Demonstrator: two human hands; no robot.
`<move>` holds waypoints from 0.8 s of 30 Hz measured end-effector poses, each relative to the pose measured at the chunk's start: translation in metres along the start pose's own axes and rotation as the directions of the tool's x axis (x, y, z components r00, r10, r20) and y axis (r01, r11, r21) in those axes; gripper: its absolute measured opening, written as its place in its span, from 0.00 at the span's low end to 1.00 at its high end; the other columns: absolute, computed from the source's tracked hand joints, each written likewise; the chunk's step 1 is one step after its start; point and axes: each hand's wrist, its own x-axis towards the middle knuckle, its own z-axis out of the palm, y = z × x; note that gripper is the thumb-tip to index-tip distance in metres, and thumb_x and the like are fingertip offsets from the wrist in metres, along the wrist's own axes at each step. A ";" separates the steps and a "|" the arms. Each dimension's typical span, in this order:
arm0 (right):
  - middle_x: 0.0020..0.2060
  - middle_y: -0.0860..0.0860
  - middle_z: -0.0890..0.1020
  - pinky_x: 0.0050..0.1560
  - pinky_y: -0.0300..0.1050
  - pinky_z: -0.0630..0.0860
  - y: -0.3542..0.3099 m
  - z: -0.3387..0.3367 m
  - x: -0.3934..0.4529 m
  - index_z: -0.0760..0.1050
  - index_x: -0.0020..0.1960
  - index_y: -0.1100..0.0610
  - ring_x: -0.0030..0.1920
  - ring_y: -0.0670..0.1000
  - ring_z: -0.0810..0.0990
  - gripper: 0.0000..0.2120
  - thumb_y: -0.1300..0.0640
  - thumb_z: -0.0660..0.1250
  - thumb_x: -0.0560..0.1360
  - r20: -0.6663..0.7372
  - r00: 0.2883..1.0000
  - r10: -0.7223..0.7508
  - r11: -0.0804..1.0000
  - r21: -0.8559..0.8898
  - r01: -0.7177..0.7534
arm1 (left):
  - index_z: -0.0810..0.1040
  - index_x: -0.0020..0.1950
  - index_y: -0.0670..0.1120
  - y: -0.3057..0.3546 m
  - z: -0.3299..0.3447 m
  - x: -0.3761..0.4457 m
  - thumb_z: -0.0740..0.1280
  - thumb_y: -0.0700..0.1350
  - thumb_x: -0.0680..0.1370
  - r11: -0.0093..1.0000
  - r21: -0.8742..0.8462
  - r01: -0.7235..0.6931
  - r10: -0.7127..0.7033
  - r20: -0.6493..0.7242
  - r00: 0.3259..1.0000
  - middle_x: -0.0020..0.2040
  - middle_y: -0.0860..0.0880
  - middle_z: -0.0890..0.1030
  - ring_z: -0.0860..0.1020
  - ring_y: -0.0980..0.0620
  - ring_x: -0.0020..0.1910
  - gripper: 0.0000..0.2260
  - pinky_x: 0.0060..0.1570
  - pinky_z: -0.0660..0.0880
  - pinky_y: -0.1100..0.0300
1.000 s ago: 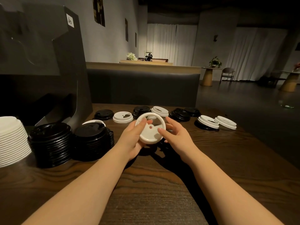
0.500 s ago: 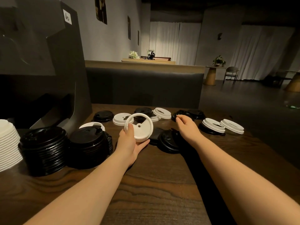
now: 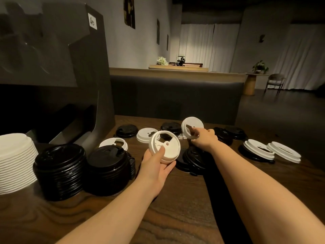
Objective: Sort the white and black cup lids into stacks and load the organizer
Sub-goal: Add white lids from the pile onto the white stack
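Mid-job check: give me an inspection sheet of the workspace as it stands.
Surface: dark wood table.
Job's things: white stack far left, two black stacks beside it; loose white and black lids scattered behind; organizer rear left.
Clutter: nothing seen.
Hands: left hand holds a white lid; right hand lifts another white lid, tilted.
Cables: nothing seen.
Surroundings: dim room, bench, curtains, chair.
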 end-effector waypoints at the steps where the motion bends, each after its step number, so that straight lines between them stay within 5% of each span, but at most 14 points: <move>1: 0.66 0.57 0.71 0.61 0.50 0.65 -0.002 0.000 -0.002 0.66 0.71 0.48 0.68 0.60 0.61 0.24 0.51 0.65 0.76 -0.026 1.000 -0.018 0.999 -0.029 0.017 | 0.65 0.72 0.50 0.000 0.001 -0.001 0.60 0.39 0.81 1.000 -0.003 0.000 0.000 0.006 1.000 0.67 0.44 0.74 0.74 0.42 0.64 0.20 0.59 0.72 0.47; 9: 0.56 0.53 0.80 0.60 0.53 0.73 -0.002 -0.005 -0.037 0.78 0.58 0.54 0.59 0.55 0.74 0.14 0.50 0.68 0.75 -0.028 0.998 -0.054 0.997 -0.063 0.052 | 0.66 0.71 0.48 0.005 0.003 -0.006 0.61 0.35 0.80 0.998 -0.057 0.018 -0.017 0.016 1.000 0.70 0.43 0.71 0.69 0.42 0.69 0.21 0.67 0.65 0.46; 12: 0.48 0.54 0.81 0.55 0.52 0.77 -0.013 -0.013 -0.063 0.79 0.50 0.59 0.52 0.55 0.79 0.11 0.52 0.66 0.76 -0.214 0.976 -0.028 0.966 0.245 0.082 | 0.66 0.71 0.46 0.007 0.001 -0.009 0.60 0.34 0.79 0.997 -0.079 0.024 -0.022 0.031 0.999 0.70 0.43 0.70 0.68 0.42 0.70 0.21 0.69 0.64 0.46; 16: 0.39 0.49 0.79 0.41 0.38 0.75 -0.042 -0.017 -0.112 0.80 0.43 0.57 0.43 0.47 0.77 0.06 0.54 0.69 0.74 -0.331 0.941 0.071 0.729 0.661 0.178 | 0.69 0.68 0.44 0.004 0.001 -0.009 0.61 0.34 0.79 1.000 0.029 0.008 -0.010 0.086 0.996 0.66 0.42 0.74 0.72 0.43 0.66 0.18 0.68 0.66 0.47; 20: 0.44 0.49 0.81 0.39 0.34 0.72 -0.053 0.003 -0.148 0.79 0.50 0.56 0.46 0.46 0.78 0.09 0.52 0.70 0.74 -0.277 0.955 0.102 0.551 0.815 0.178 | 0.71 0.68 0.41 0.003 0.004 -0.020 0.64 0.38 0.77 0.992 0.123 0.009 -0.029 0.166 0.986 0.61 0.37 0.78 0.78 0.40 0.59 0.19 0.57 0.76 0.48; 24: 0.42 0.44 0.81 0.45 0.34 0.73 -0.048 0.007 -0.160 0.78 0.52 0.50 0.48 0.43 0.79 0.06 0.57 0.65 0.77 -0.283 0.959 -0.001 0.548 0.802 0.237 | 0.72 0.67 0.43 0.004 0.003 -0.027 0.64 0.39 0.77 0.991 0.124 0.052 -0.076 0.192 0.978 0.60 0.37 0.79 0.79 0.40 0.58 0.18 0.59 0.74 0.46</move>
